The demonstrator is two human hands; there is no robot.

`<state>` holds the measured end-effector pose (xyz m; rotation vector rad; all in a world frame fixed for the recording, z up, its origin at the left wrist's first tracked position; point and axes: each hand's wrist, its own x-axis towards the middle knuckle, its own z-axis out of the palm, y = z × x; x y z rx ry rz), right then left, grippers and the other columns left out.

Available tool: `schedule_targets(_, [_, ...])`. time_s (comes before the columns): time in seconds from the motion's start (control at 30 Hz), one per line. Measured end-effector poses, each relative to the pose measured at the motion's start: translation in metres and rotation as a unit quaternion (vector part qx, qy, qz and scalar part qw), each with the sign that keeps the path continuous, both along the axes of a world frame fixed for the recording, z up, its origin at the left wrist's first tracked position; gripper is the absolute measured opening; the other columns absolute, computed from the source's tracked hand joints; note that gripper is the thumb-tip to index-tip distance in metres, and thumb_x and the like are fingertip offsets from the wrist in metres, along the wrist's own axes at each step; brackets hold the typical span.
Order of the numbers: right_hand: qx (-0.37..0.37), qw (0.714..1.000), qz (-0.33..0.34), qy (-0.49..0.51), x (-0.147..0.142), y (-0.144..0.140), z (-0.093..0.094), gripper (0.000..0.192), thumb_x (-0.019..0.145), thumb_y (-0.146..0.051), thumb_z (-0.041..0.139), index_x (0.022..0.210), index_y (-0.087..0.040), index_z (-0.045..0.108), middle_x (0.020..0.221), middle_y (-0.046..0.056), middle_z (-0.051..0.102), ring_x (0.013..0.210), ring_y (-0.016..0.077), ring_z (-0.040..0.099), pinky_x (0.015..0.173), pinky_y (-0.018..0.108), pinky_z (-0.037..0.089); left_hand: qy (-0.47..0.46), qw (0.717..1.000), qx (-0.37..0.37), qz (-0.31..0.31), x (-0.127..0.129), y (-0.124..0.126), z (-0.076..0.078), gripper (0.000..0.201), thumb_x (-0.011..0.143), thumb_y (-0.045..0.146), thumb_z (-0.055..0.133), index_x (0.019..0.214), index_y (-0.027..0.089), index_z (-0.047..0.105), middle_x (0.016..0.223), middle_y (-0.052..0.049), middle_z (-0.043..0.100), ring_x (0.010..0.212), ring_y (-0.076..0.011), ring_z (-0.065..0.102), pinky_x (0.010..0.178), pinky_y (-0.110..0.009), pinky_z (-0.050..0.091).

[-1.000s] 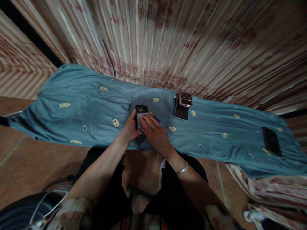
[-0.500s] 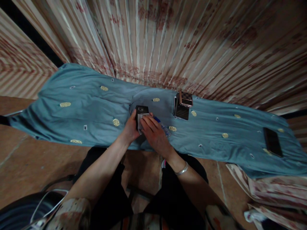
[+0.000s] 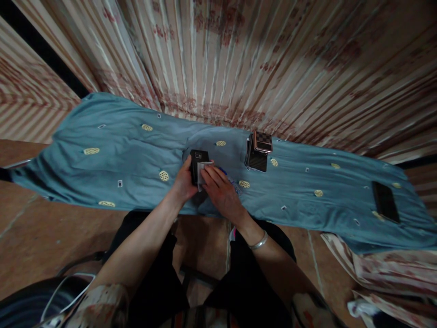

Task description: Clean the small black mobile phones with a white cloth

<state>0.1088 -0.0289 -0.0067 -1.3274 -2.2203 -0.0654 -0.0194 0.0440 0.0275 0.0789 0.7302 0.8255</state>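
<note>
My left hand (image 3: 184, 183) is closed around the left edge of a black phone (image 3: 199, 156), whose camera area shows at the top. My right hand (image 3: 221, 189) has its fingers together, pressing a thin pale grey cloth (image 3: 202, 175) against the phone's face. The cloth and the fingers hide the phone's lower right part. Partly behind my right hand lies a blue, crinkled clear packet (image 3: 235, 186) on the teal cloth.
A teal cover (image 3: 129, 150) with pineapple prints is spread over the long table. Right of my hands, a stack of dark phones (image 3: 257, 160) carries a checkered, copper-edged device (image 3: 262, 140). Another black phone (image 3: 385, 201) lies far right. A pleated curtain (image 3: 211, 64) hangs behind.
The phone is tilted slightly differently, and the grey cloth with my right fingers sits a little differently on it. The whole view has shifted slightly.
</note>
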Motion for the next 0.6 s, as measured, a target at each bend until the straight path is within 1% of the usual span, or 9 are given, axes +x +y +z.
schedule_targets(0.13, [-0.016,1.0,0.011,-0.008,-0.005,-0.002,0.0,0.05,0.101,-0.011,0.056,0.15,-0.008,0.052,0.153,0.018,0.058,0.15,0.0265,0.046,0.128,0.047,0.04,-0.055,0.998,-0.015,-0.036,0.0,-0.002,-0.001,0.066,0.107,0.05,0.025,0.128,0.004,0.069,0.086,-0.016,0.077,0.059,-0.0152,0.069,0.038,-0.018,0.042])
schedule_targets(0.2, [-0.017,1.0,0.015,-0.012,-0.006,-0.002,0.0,0.053,0.1,-0.01,0.057,0.152,-0.01,0.049,0.154,0.017,0.056,0.152,0.0267,0.044,0.128,0.048,0.04,-0.07,0.996,-0.024,-0.049,0.0,-0.002,0.001,0.069,0.108,0.05,0.023,0.13,0.003,0.068,0.086,-0.016,0.077,0.051,-0.0121,0.064,0.035,-0.017,0.038])
schedule_targets(0.27, [-0.009,1.0,0.017,-0.011,-0.005,-0.001,-0.001,0.052,0.101,-0.011,0.056,0.152,-0.009,0.049,0.154,0.017,0.056,0.151,0.0268,0.044,0.128,0.048,0.041,-0.069,0.996,-0.026,-0.049,-0.001,-0.002,0.004,0.07,0.108,0.05,0.021,0.132,0.002,0.067,0.087,-0.016,0.077,0.048,-0.0113,0.062,0.034,-0.017,0.037])
schedule_targets(0.3, [-0.005,1.0,0.019,-0.009,-0.005,-0.001,-0.001,0.051,0.101,-0.012,0.056,0.152,-0.009,0.05,0.153,0.018,0.057,0.151,0.0268,0.045,0.127,0.047,0.042,-0.063,0.997,-0.022,-0.046,-0.001,-0.002,0.005,0.07,0.108,0.049,0.021,0.133,0.002,0.066,0.088,-0.017,0.078,0.05,-0.0122,0.063,0.034,-0.018,0.037])
schedule_targets(0.37, [0.001,1.0,0.021,-0.003,-0.002,0.001,-0.001,0.051,0.101,-0.012,0.056,0.151,-0.01,0.051,0.152,0.017,0.058,0.15,0.0263,0.047,0.126,0.046,0.043,-0.043,0.998,-0.011,-0.036,-0.001,-0.001,0.006,0.067,0.108,0.048,0.023,0.137,0.003,0.064,0.092,-0.017,0.079,0.06,-0.0161,0.071,0.038,-0.019,0.042])
schedule_targets(0.47, [0.01,1.0,0.015,0.008,0.001,0.003,-0.003,0.051,0.101,-0.012,0.056,0.152,-0.012,0.051,0.151,0.015,0.059,0.149,0.0253,0.048,0.125,0.045,0.045,-0.011,1.0,0.003,-0.021,0.0,0.001,0.004,0.064,0.108,0.045,0.026,0.139,0.004,0.064,0.101,-0.018,0.08,0.078,-0.0211,0.077,0.049,-0.023,0.052])
schedule_targets(0.53, [0.019,1.0,0.011,0.016,0.001,0.003,-0.004,0.05,0.102,-0.013,0.055,0.151,-0.012,0.052,0.149,0.015,0.061,0.148,0.0253,0.05,0.124,0.045,0.046,0.004,1.0,0.01,-0.014,-0.001,0.002,0.0,0.063,0.108,0.044,0.026,0.136,0.003,0.065,0.102,-0.019,0.08,0.081,-0.0219,0.077,0.055,-0.024,0.056])
schedule_targets(0.6, [0.019,0.999,0.011,0.024,0.001,0.003,-0.007,0.05,0.102,-0.013,0.055,0.151,-0.012,0.052,0.148,0.016,0.062,0.147,0.0256,0.051,0.124,0.045,0.047,0.012,1.0,0.017,-0.014,-0.002,0.002,-0.005,0.064,0.108,0.045,0.026,0.131,0.002,0.068,0.097,-0.018,0.08,0.08,-0.0221,0.077,0.057,-0.025,0.057])
